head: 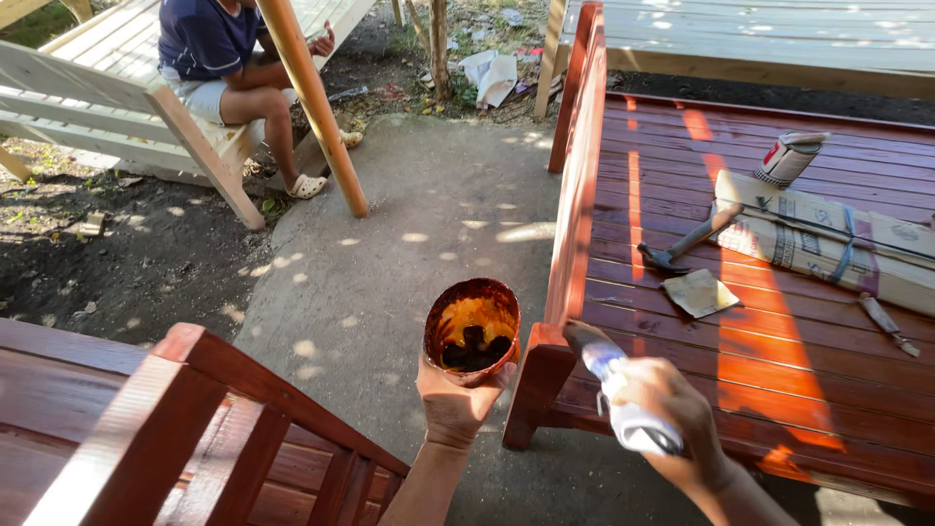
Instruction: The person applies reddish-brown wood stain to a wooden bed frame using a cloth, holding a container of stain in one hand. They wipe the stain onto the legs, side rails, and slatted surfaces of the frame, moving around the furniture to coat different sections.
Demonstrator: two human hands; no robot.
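My left hand (454, 401) holds a round stained cup (472, 326) of dark brown varnish from below, over the concrete floor. My right hand (670, 409) grips a paintbrush (609, 365) with a light handle; its bristles touch the near corner of a red-brown slatted wooden bed frame (779, 321). The wood there looks glossy and wet.
On the slats lie a hammer (687, 244), a sandpaper square (699, 292), a flat cardboard box (828, 239), a tipped can (787, 158) and a small tool (888, 326). Another varnished frame (146, 429) is at lower left. A person (239, 73) sits on an unpainted frame, behind a leaning pole (312, 102).
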